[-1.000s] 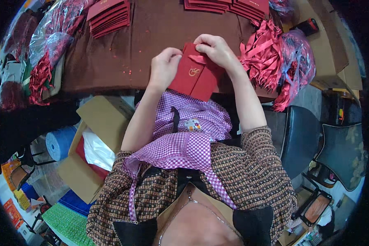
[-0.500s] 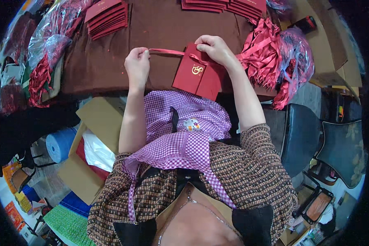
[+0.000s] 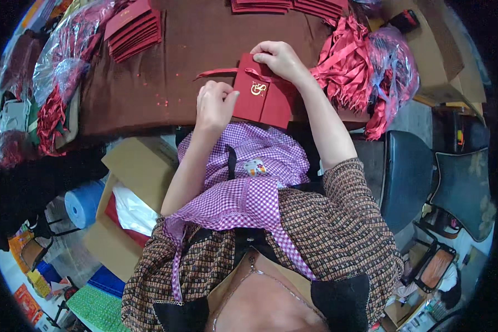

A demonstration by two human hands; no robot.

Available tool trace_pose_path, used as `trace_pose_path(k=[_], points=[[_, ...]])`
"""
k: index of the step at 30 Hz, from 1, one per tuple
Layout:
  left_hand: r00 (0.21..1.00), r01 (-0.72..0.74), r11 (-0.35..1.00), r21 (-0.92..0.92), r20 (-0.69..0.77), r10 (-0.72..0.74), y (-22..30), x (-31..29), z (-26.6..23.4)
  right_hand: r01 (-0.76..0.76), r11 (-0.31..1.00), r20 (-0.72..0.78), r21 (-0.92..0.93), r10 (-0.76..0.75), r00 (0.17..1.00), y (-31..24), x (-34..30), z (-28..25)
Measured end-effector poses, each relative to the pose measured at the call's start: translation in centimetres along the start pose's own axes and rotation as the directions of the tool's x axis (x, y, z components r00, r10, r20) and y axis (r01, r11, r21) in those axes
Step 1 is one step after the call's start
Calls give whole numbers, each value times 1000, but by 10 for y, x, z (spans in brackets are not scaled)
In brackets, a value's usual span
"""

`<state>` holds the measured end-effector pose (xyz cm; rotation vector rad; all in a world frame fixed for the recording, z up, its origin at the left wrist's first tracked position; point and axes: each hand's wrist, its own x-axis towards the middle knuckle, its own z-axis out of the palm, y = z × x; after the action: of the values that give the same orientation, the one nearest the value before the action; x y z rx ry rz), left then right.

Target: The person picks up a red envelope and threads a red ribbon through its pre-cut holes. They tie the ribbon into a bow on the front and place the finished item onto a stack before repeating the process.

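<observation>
My right hand [image 3: 282,60] pinches the top edge of a red card envelope [image 3: 249,108], thumb in front. Gold lettering marks the envelope's face, and a vertical fold or edge runs down it. A red satin ribbon [image 3: 218,72] passes across the upper part; its loose end sticks out to the left over the cloth. Just below that end is my left hand [image 3: 213,108], loosely curled, thumb apart from the fingers and no ribbon visible in it. The envelope's lower end overhangs the table's near edge, above my purple checked apron [image 3: 243,149].
Stacked red envelopes [image 3: 133,30] lie far left on the brown tablecloth [image 3: 138,105], with more stacks [image 3: 260,5] at the back. To the right are a heap of red ribbons [image 3: 346,69] and a plastic bag [image 3: 395,66]. An open carton [image 3: 113,238] stands below left, a dark chair [image 3: 406,182] right.
My left hand has let go of the ribbon end and moved right and down, closer to the envelope. The ribbon has gone slack. My right hand keeps its hold on the envelope.
</observation>
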<state>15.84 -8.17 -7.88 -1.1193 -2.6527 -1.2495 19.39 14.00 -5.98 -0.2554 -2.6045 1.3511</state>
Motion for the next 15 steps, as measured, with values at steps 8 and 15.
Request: trace_pose_path(k=[8, 15], points=[[941, 335, 932, -140, 99, -323, -12, 7, -13, 43, 994, -247, -105, -68, 967, 8, -39, -65], [916, 396, 906, -150, 133, -378, -20, 6, -17, -296, 864, -229, -408, 216, 949, -10, -84, -54]])
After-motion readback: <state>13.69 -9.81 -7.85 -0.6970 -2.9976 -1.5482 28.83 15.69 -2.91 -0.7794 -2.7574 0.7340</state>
